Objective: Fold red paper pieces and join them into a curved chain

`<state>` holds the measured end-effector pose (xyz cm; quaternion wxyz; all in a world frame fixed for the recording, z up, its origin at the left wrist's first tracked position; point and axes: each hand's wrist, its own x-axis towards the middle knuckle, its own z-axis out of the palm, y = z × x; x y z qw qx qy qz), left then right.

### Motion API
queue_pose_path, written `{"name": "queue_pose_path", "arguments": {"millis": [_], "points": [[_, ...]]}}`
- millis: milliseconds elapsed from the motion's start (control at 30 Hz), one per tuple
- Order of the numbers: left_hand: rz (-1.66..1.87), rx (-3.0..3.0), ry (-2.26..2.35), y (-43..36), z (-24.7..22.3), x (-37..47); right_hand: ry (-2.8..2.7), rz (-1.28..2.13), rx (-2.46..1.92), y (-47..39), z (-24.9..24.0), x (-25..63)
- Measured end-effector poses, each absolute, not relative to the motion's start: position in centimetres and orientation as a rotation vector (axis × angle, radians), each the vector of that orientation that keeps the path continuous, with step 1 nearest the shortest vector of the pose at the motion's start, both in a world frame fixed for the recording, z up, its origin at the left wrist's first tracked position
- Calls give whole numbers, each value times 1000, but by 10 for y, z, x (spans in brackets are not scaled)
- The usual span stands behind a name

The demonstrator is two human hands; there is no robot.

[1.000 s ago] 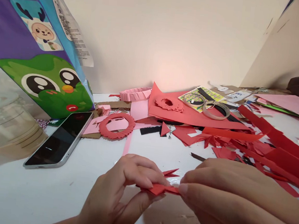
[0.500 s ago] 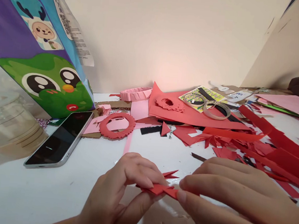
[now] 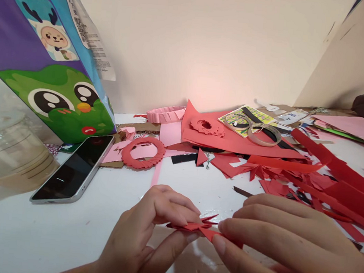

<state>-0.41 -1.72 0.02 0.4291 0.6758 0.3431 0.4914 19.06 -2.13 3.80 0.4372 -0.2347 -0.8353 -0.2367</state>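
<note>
Low at the centre is a small piece of folded red paper [image 3: 198, 227] with several pointed tips. My left hand [image 3: 151, 231] pinches its left part between thumb and fingers. From the other side my right hand [image 3: 287, 239] grips a red flap at the right end between thumb and forefinger. The part of the paper under my fingers is hidden. Beyond my hands lies a ring of folded red paper [image 3: 143, 153], and a smaller crumpled red paper ring [image 3: 206, 128] rests on a red sheet [image 3: 241, 144].
A phone [image 3: 75, 165], a plastic cup [image 3: 11, 151] and a purple and green bag [image 3: 53, 78] stand at the left. Tape rolls [image 3: 265, 135] lie on the red sheet. Red paper strips and scraps [image 3: 333, 183] cover the right side. A pink pleated band [image 3: 165, 114] sits by the wall.
The folded paper has tilted slightly in my fingers, and its right flap now angles further down. My right fingertips have shifted a little left and down. The things on the table stay put.
</note>
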Motion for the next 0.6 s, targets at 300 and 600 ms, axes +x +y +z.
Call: {"name": "queue_pose_path", "arguments": {"millis": [300, 600], "points": [[1210, 1662, 892, -15, -1, -5, -2122, -670, -560, -15, 41, 184], [1204, 1711, 880, -18, 1, -5, -2112, -686, -607, -18, 45, 183]]}}
